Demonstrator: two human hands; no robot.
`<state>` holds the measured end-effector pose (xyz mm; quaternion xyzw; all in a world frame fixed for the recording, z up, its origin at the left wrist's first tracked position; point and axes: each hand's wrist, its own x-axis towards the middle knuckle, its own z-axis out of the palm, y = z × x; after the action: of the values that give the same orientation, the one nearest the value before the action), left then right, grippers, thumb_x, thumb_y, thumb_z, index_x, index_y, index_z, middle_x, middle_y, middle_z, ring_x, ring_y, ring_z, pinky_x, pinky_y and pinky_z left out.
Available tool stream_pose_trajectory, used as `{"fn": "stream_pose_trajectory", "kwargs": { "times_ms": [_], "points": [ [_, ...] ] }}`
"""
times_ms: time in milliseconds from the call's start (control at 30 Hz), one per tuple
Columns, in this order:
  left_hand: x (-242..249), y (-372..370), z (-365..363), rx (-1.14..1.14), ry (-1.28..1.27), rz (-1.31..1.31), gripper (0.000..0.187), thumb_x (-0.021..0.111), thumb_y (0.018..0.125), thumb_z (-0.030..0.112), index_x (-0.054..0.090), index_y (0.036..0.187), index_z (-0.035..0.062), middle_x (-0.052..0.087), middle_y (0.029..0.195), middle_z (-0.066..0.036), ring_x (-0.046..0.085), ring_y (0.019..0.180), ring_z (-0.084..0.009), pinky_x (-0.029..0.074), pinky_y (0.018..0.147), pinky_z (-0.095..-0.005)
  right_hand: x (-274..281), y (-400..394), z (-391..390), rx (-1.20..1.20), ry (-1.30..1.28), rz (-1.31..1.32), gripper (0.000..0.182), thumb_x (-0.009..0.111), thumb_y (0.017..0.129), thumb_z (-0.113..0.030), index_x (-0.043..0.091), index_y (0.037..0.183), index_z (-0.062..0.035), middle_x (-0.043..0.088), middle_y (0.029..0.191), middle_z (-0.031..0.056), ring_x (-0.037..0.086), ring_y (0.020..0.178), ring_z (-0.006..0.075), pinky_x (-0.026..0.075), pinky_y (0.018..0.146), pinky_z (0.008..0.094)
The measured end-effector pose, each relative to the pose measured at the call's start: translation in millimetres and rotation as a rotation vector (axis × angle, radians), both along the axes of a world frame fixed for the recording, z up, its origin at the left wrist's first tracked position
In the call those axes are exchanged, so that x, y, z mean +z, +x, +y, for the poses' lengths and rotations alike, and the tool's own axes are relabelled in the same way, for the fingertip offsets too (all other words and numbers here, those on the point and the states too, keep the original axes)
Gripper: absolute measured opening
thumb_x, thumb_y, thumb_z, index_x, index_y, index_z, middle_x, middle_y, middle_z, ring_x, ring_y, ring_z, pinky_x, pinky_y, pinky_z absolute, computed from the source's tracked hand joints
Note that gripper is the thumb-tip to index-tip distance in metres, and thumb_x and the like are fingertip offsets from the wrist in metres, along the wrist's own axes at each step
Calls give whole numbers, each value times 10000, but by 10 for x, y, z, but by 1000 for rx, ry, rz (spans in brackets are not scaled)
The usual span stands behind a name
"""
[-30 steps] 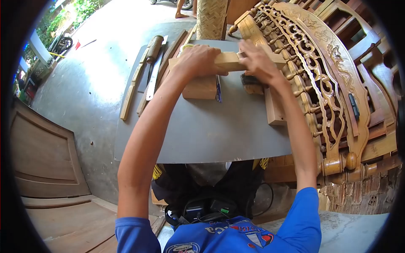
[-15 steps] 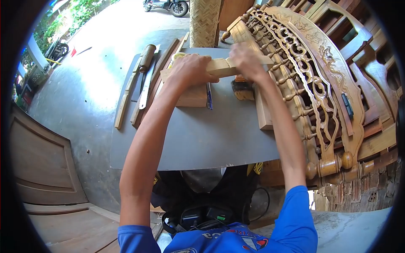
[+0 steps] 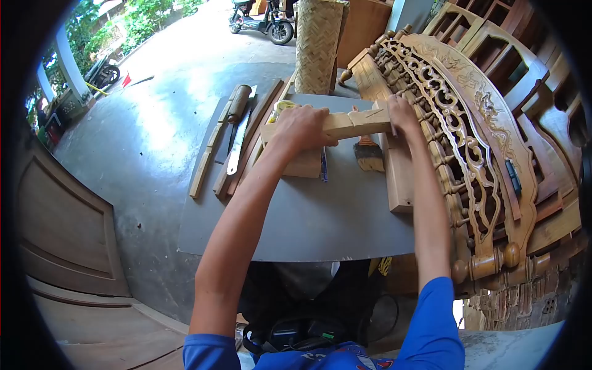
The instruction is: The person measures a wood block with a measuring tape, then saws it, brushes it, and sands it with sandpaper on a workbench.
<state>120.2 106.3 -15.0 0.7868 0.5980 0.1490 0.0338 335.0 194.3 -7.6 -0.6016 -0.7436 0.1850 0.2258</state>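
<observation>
My left hand point(image 3: 302, 128) is closed over the left part of a pale wooden piece point(image 3: 357, 124), which lies across the table. At the piece's right end is my right hand point(image 3: 402, 115), its fingers closed. A thin edge shows beside those fingers, but I cannot make out what it is. Beneath the piece, a wooden block point(image 3: 302, 167) sits at the left and a longer block point(image 3: 399, 185) at the right. Between them lies a broad paintbrush point(image 3: 370, 154). A slim blue-and-white item point(image 3: 324, 165) rests against the left block.
On the grey table point(image 3: 320, 228), a saw blade point(image 3: 237, 148), a wooden-handled tool point(image 3: 239, 103) and several wood strips point(image 3: 206, 161) lie at the left. A carved wooden panel point(image 3: 468, 117) leans along the right side. A woven column point(image 3: 317, 49) stands behind the table.
My right hand, blurred before, has moved along the wooden piece to its right end. My left hand keeps its hold. The whole view has shifted slightly.
</observation>
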Motion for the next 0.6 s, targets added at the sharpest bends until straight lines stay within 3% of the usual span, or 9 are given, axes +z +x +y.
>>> {"fn": "stream_pose_trajectory", "kwargs": {
  "times_ms": [33, 67, 167, 233, 300, 367, 433, 533, 600],
  "points": [
    [-3, -7, 5, -1, -3, -2, 514, 687, 634, 437, 576, 959, 54, 615, 826, -156, 594, 816, -299, 442, 726, -403, -8, -65, -82, -80, 57, 50, 414, 270, 901, -261, 540, 846, 47, 567, 913, 275, 579, 867, 363, 445, 793, 461],
    [-4, -10, 15, -7, -7, -1, 517, 688, 634, 437, 576, 961, 53, 613, 830, -157, 592, 822, -300, 441, 729, -403, -424, -41, 204, 60, 334, -12, 419, 278, 904, -288, 557, 911, 24, 569, 940, 265, 568, 909, 361, 432, 821, 449],
    [23, -16, 18, -23, -25, -13, 525, 689, 632, 438, 574, 963, 48, 610, 839, -158, 588, 833, -301, 439, 737, -403, -286, -178, -264, 281, 531, -14, 435, 276, 908, -310, 559, 979, 13, 564, 979, 264, 555, 933, 374, 413, 847, 449],
    [34, -26, -10, -31, -37, 2, 524, 690, 632, 439, 574, 958, 46, 609, 843, -159, 587, 837, -301, 439, 740, -402, -358, 260, 339, 115, 267, 8, 364, 322, 891, -249, 553, 992, 13, 570, 963, 261, 556, 919, 368, 413, 845, 431],
    [32, 4, -28, -14, -27, -5, 516, 689, 635, 439, 575, 950, 47, 608, 845, -159, 587, 840, -298, 438, 741, -400, -222, 100, 93, -137, 224, 141, 326, 352, 873, -220, 554, 965, 19, 572, 931, 269, 555, 921, 364, 421, 831, 416],
    [42, -5, -38, -28, -10, 8, 511, 688, 639, 437, 573, 949, 47, 607, 845, -162, 587, 841, -296, 438, 739, -399, -434, -80, -124, 267, 516, 22, 310, 357, 876, -204, 553, 933, 30, 561, 965, 285, 559, 938, 359, 432, 809, 429],
    [74, -10, -54, -19, -20, 1, 505, 688, 642, 433, 572, 949, 49, 606, 845, -163, 586, 844, -296, 437, 739, -398, -387, -125, -265, 372, 684, 78, 315, 346, 883, -203, 548, 923, 36, 585, 905, 269, 581, 862, 373, 461, 761, 436],
    [61, 12, -72, -22, -41, 4, 504, 693, 633, 433, 581, 952, 59, 614, 838, -152, 592, 838, -291, 447, 737, -393, -18, 156, -115, -109, 56, 271, 329, 327, 889, -198, 540, 927, 51, 614, 764, 223, 602, 721, 384, 498, 650, 418],
    [6, 5, -24, -19, 17, 13, 516, 703, 608, 445, 602, 952, 75, 632, 821, -133, 608, 819, -280, 469, 728, -383, -425, -6, 10, 148, 588, 91, 338, 314, 895, -200, 543, 905, 50, 605, 781, 240, 604, 736, 370, 478, 675, 440]
  ]
}}
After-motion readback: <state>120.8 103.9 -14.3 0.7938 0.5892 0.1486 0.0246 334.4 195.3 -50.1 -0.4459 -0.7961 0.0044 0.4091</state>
